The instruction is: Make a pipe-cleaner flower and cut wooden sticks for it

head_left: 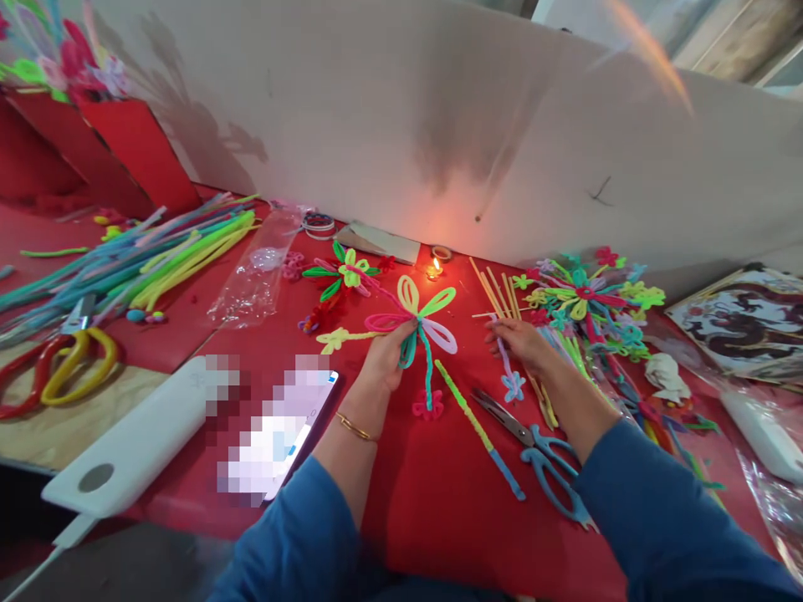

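L sleeve [294, 527], hand [384, 355] fwd (w/ flower [437, 303])

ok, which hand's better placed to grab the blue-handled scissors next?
Right hand, I'd say: it's nearer the blue-handled scissors, though it holds a small lilac flower. Left hand is farther off, holding the larger multicoloured flower.
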{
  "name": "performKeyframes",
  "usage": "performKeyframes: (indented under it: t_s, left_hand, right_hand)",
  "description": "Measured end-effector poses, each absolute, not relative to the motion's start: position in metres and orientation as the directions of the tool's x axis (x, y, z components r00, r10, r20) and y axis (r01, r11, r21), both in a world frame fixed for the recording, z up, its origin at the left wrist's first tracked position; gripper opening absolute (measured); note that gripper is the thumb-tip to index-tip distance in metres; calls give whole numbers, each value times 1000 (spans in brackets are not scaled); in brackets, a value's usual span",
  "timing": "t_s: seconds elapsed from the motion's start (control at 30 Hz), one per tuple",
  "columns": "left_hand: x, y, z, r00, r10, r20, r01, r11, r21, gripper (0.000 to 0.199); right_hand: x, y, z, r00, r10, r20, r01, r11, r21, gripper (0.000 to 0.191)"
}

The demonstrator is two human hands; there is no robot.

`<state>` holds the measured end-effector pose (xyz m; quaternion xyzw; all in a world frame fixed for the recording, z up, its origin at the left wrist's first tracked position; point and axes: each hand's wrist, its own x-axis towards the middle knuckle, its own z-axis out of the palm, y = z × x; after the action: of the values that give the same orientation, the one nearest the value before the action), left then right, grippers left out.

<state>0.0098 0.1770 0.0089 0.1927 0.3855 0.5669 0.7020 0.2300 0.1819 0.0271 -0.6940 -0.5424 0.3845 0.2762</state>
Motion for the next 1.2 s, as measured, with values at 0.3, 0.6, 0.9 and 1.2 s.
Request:
performKeyframes:
  t_s: [0.3,0.6,0.9,1.2]
  left_hand:
    - [11,179,10,14,925,-379,-634,301,712,20]
    - [12,179,6,-44,913,-407,-653,281,703,17]
    - [14,178,3,-113,894,-433,-600,286,748,19]
    - [18,179,-3,-132,884,-448,-587,294,754,18]
  right_hand:
    - [202,196,12,-37,999,-36,902,18,-432,24]
    - [190,227,9,-124,992,9,946,121,-300,16]
    - [191,331,2,54,979,196,956,6,-293,30]
    - [173,360,-15,70,978,199,967,-18,-253,29]
